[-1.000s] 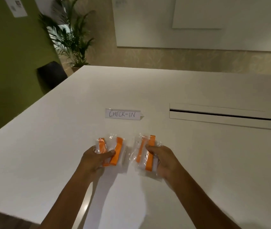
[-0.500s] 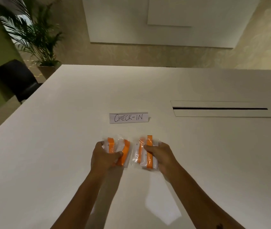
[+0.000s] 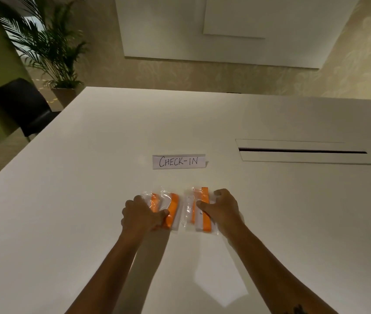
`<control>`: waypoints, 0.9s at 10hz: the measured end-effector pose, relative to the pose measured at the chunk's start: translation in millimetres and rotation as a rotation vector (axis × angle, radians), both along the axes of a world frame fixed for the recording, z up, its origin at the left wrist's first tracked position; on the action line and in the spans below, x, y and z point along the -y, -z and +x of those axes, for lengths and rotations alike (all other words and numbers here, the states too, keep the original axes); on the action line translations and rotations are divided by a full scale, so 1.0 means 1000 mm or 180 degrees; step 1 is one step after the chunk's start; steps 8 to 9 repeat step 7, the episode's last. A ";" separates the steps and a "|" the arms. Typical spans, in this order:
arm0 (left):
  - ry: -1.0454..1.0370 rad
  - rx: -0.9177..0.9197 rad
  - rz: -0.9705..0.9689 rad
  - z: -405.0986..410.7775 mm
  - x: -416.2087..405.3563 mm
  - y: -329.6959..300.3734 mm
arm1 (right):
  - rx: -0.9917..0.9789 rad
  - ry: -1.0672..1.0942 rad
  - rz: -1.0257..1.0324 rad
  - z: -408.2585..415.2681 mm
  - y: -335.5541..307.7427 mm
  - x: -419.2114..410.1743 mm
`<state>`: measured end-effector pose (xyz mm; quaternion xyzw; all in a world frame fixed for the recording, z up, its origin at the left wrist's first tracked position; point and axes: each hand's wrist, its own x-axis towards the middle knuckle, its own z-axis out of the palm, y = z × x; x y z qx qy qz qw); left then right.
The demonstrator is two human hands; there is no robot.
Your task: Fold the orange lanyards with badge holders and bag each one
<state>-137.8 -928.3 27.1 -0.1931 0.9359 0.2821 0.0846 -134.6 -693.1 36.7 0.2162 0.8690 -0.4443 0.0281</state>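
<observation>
Two bags lying side by side, left hand (image 3: pixel 140 215) gripping left bag (image 3: pixel 172 209), right hand (image 3: pixel 222 208) clutching right bag (image 3: pixel 197 210); likely final placing, release next

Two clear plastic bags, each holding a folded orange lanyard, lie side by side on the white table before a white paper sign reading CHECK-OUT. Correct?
No: in the head view the white paper sign reads CHECK-IN, not CHECK-OUT. Otherwise yes: the left clear plastic bag and right clear plastic bag, each holding a folded orange lanyard, lie side by side on the white table before it.
</observation>
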 end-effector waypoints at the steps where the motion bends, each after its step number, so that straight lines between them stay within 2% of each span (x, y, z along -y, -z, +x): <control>1: -0.0064 -0.0022 -0.0064 0.004 -0.002 -0.003 | -0.0032 -0.0078 0.0213 0.001 0.002 -0.008; 2: -0.0128 -0.0118 -0.0044 0.010 -0.004 -0.008 | -0.0142 -0.0102 0.0325 0.003 0.001 -0.015; 3: -0.0284 -0.0473 -0.0031 0.019 -0.009 -0.014 | -0.0256 -0.0240 0.0603 0.005 -0.001 -0.025; 4: -0.0041 -0.1180 -0.0224 0.028 -0.014 -0.016 | -0.0649 -0.0502 0.0956 0.011 -0.001 -0.035; 5: 0.0267 -0.1432 -0.0391 0.032 -0.022 -0.019 | -0.1006 -0.0811 0.1350 0.016 -0.001 -0.046; 6: 0.0570 -0.1517 -0.0589 0.026 -0.029 -0.026 | -0.1125 -0.1112 0.1844 0.007 -0.004 -0.060; 7: 0.0738 -0.1865 -0.0654 0.009 -0.034 -0.050 | -0.1605 -0.1165 0.2162 -0.014 -0.024 -0.073; 9: 0.0738 -0.1865 -0.0654 0.009 -0.034 -0.050 | -0.1605 -0.1165 0.2162 -0.014 -0.024 -0.073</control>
